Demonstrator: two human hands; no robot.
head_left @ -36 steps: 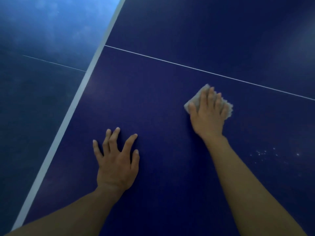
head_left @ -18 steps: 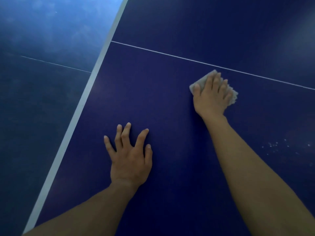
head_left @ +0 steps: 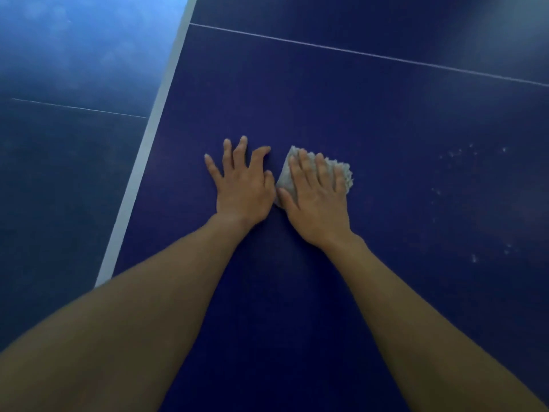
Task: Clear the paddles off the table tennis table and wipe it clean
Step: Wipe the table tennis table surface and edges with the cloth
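Dark blue desk (head_left: 386, 114) fills the view, with its white edge stripe (head_left: 142, 162) to the left of both hands. The left hand (head_left: 243, 185) lies flat with fingers spread, holding nothing. Just beside it, a grey cloth (head_left: 284, 179) sits under the right hand (head_left: 318, 203), whose straight fingers press it down. Soft, light and limp, the cloth will likely bunch, so a flat palm over its middle suits it. Pale specks (head_left: 463, 153) lie well to the right. No paddles show.

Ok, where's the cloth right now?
Head view, near centre: the cloth lies on the blue table under the right hand, just right of the left hand.
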